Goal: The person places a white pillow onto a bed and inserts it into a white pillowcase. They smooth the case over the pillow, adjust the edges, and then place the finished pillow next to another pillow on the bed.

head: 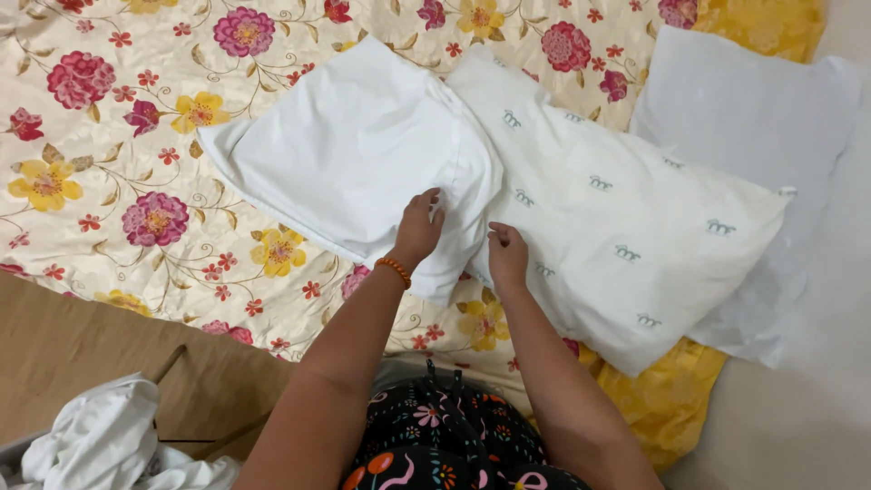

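A white pillow [626,227] with small grey marks lies across a floral bedspread [136,136]. Its left end sits inside a plain white pillowcase [345,154]. My left hand [419,225], with an orange bead bracelet at the wrist, pinches the pillowcase's open edge where it meets the pillow. My right hand [506,254] grips the pillow's near edge just right of that opening. Both hands are closed on fabric, a few centimetres apart.
A second pale cloth or pillowcase [753,118] lies flat at the right, partly under the pillow. A yellow sheet [662,399] shows beneath. A heap of white laundry [100,445] sits at the lower left by the bed's wooden edge [82,354].
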